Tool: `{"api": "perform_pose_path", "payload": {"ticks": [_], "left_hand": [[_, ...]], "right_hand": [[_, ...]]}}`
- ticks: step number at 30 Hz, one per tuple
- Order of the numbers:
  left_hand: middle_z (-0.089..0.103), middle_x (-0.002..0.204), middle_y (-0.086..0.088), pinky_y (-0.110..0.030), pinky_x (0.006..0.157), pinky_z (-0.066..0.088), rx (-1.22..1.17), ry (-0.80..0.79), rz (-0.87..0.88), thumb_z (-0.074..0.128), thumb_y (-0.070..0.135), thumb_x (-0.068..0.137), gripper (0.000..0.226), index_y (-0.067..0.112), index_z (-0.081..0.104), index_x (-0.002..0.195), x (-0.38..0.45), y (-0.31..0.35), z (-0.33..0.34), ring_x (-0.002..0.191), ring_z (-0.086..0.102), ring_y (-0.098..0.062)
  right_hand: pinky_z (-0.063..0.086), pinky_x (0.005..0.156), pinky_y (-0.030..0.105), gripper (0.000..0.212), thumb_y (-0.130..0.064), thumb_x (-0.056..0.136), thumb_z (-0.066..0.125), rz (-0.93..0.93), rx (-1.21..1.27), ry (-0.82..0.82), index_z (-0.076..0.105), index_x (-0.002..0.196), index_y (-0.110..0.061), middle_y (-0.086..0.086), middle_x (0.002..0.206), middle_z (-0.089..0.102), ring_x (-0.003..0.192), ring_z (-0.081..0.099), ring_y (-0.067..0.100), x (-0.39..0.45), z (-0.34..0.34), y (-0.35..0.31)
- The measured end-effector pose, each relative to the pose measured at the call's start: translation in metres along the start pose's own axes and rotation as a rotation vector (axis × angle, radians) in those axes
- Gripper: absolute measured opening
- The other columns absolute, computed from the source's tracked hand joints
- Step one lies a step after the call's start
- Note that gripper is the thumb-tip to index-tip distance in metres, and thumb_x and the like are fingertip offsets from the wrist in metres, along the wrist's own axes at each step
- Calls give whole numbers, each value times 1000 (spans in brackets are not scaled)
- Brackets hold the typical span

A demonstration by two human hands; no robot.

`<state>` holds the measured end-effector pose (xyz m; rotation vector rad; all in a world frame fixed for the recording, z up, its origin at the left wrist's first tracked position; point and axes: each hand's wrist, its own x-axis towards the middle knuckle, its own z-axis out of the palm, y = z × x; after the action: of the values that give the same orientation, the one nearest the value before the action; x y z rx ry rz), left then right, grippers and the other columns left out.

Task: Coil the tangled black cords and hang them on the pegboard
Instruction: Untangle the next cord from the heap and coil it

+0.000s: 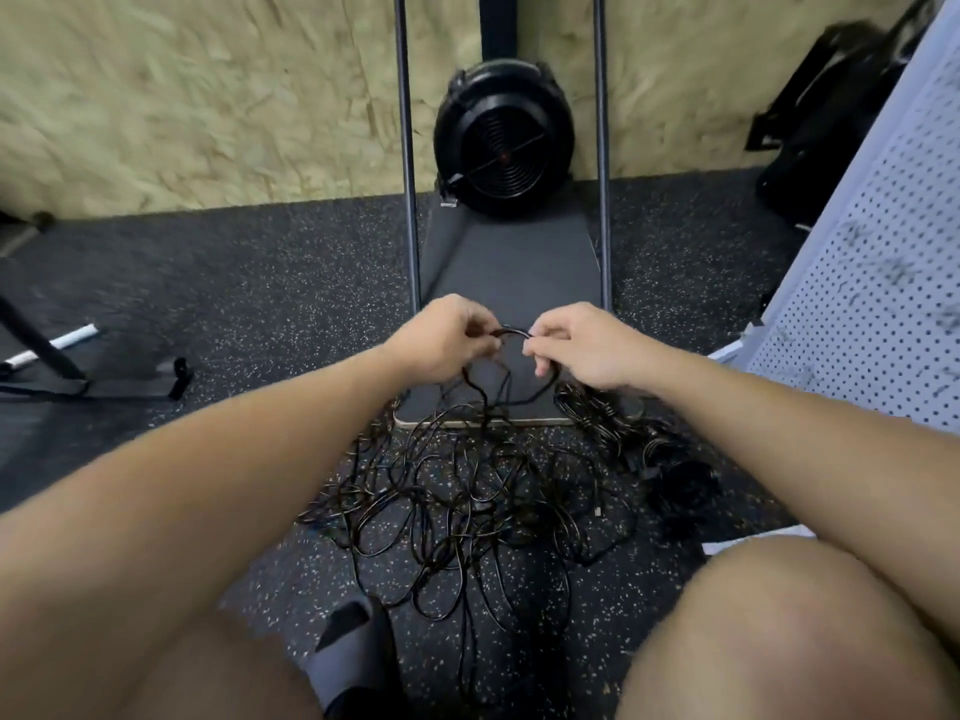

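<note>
**Both hands hold one black cord above the tangle**

Head view: the left hand [445, 339] and the right hand [579, 345] are raised side by side, and each pinches the same black cord [514, 332] with curled fingers. A short arc of it spans between them. From the hands the cord hangs down into the tangled black cords [467, 501], which lie on the speckled floor [234, 293] below the hands and in front of the knees. The white pegboard [878, 283] stands at the right, well apart from the hands.
</note>
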<state>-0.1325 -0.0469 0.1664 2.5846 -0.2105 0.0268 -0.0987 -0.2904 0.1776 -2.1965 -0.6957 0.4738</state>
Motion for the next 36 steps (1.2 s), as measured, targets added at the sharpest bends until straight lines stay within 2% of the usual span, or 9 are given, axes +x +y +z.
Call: {"api": "perform_pose_path", "payload": {"ticks": [5,8,12,19,22,26,29,32,36], "left_hand": [[80,87,-7,-45,85,59,-252,118,-10,79,29,99,12,26,81,87,-23,30,-47,88,73,-35],[83,105,-5,-33,97,57,-492,157,-17,84,26,95,17,24,81,112,-33,44,-58,102,77,-20],[75,132,-3,-23,104,55,-545,-100,-30,84,14,97,43,15,66,136,-49,37,-36,121,71,-11],[72,90,9,-29,81,52,-243,-73,1,73,22,105,13,19,61,104,-41,31,0,80,65,-7],[80,87,3,-39,79,60,-277,-63,-46,67,24,109,14,17,59,100,-34,38,10,83,77,-22],[80,81,-3,-43,78,65,-325,101,-99,60,18,110,8,13,60,104,-17,49,-4,76,79,-22],[77,82,-12,-47,63,68,-582,160,-254,58,12,111,10,3,61,108,-3,53,-24,75,79,-33],[75,83,-14,-48,64,69,-752,184,-307,58,9,110,9,6,64,104,10,64,-44,74,77,-30],[76,84,-12,-36,58,63,-845,183,-310,61,11,109,8,6,67,109,25,66,-47,77,79,-28]], "right_hand": [[40,50,21,21,-17,108,62,-70,24,180,80,98,-15,5,85,81,51,56,3,-11,-30,-68],[54,60,25,23,-12,109,60,-159,178,297,80,98,-8,9,82,79,64,68,24,-12,-41,-99],[69,79,49,32,-9,112,58,-261,526,411,71,98,16,1,79,73,72,68,21,-9,-53,-132],[65,80,42,31,-20,115,58,-201,1041,395,71,108,6,4,77,63,75,66,20,5,-54,-98],[65,96,48,49,-43,116,53,-72,1169,369,73,115,1,10,86,72,96,79,28,14,-55,-72],[58,109,54,83,-79,105,38,212,1017,377,72,131,-8,11,119,81,113,79,30,21,-46,-39],[55,114,53,90,-83,99,47,303,760,161,56,153,-12,9,134,76,121,74,25,16,-25,-21],[47,120,43,73,-57,99,74,157,417,-156,49,160,-25,-6,151,65,135,64,10,10,-1,-17],[54,107,33,30,-28,104,75,11,164,-134,64,132,-29,-15,133,73,111,70,-6,19,28,-17]]}}
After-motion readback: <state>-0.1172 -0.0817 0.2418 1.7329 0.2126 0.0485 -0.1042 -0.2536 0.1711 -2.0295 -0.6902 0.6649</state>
